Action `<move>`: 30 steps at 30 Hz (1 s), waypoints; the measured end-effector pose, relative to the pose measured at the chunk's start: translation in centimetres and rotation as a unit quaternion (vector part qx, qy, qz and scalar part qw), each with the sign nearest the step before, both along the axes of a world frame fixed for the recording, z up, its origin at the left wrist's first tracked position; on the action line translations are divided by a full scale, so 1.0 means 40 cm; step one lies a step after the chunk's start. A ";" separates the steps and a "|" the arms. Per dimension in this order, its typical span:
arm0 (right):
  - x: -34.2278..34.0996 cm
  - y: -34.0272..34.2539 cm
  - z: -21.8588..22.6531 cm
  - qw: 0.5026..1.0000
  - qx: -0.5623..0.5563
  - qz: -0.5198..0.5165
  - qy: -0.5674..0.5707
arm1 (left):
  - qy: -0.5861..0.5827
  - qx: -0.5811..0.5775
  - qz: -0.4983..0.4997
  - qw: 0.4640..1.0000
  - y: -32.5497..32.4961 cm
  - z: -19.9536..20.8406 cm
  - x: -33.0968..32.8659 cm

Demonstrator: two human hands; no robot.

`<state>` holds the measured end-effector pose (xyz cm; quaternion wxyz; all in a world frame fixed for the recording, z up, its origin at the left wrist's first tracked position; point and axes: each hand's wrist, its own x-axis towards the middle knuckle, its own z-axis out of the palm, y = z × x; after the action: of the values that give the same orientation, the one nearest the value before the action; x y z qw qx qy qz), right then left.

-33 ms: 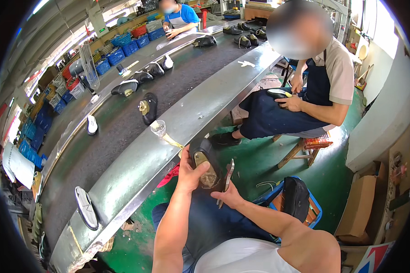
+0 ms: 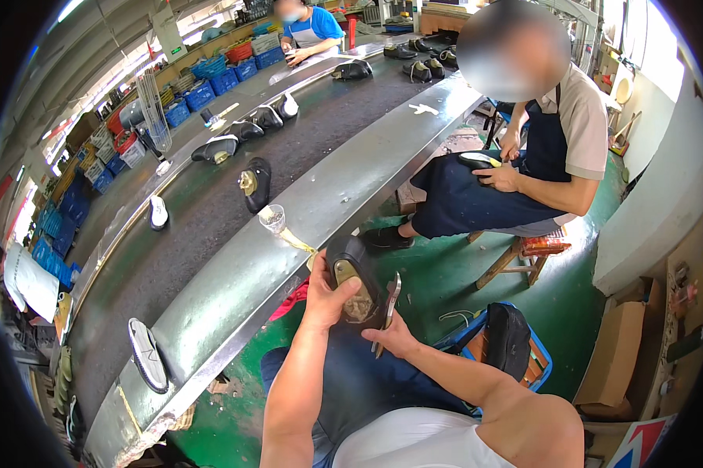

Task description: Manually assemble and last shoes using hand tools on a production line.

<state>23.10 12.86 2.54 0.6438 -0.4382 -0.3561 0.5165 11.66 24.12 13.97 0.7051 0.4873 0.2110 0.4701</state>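
Note:
My left hand (image 2: 328, 296) grips a dark shoe upper (image 2: 350, 257) above my lap, its thumb pressed on the olive-tan bottom. That underside is turned up toward me, with a metal spot near one end and a rough patch near the other. Steel pliers (image 2: 394, 299) stand upright in my right hand (image 2: 396, 337), close beside the shoe's right edge. My right fingers are partly hidden behind the tool. On the bench edge beyond my left hand stands a clear plastic cup (image 2: 273, 219) with a yellowish brush handle (image 2: 295, 239) next to it.
A long dark conveyor (image 2: 211, 210) carries several shoes, with a metal ledge (image 2: 219, 288) on my side. One grey shoe (image 2: 147, 356) lies on that ledge. To the right, a co-worker in a navy apron (image 2: 476, 187) sits holding a shoe. A blue crate (image 2: 544, 355) stands on the green floor.

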 end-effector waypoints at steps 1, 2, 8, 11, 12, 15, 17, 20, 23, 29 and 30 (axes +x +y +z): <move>0.005 -0.002 -0.011 1.000 -0.001 0.003 -0.001 | 0.017 0.002 -0.021 1.000 0.001 0.000 -0.005; 0.016 -0.003 -0.019 0.997 -0.033 0.060 0.043 | 0.016 0.001 -0.020 1.000 0.001 0.002 -0.007; 0.009 -0.014 0.028 0.984 -0.046 0.104 0.134 | 0.042 0.010 0.001 0.999 0.017 0.014 -0.006; -0.004 0.009 0.067 0.983 -0.044 0.078 0.159 | 0.040 0.036 0.018 0.998 0.018 0.020 -0.007; -0.007 0.019 0.080 0.983 -0.041 0.063 0.168 | 0.051 0.062 0.052 0.995 0.025 -0.005 -0.017; 0.005 0.077 0.130 0.985 -0.022 0.013 0.169 | 0.183 0.090 0.077 0.976 0.003 -0.042 -0.078; 0.041 0.138 0.098 0.996 0.006 -0.088 0.023 | 0.176 0.076 0.008 0.981 -0.055 -0.078 -0.132; 0.087 0.232 0.100 0.949 0.136 -0.267 -0.101 | 0.226 -0.002 -0.014 0.974 -0.147 -0.198 -0.285; 0.164 0.260 0.108 0.890 0.089 -0.378 -0.239 | 0.274 -0.063 0.014 0.959 -0.251 -0.291 -0.435; 0.193 0.308 0.157 0.952 0.135 -0.249 -0.119 | 0.262 -0.195 0.157 0.932 -0.405 -0.293 -0.627; 0.177 0.309 0.182 0.977 0.089 -0.191 -0.028 | 0.274 -0.206 0.184 0.921 -0.426 -0.285 -0.644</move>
<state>30.17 25.20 9.81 0.7566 -0.4538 -0.3282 0.3373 -14.11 7.07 2.58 0.6058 0.3938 0.5736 0.3859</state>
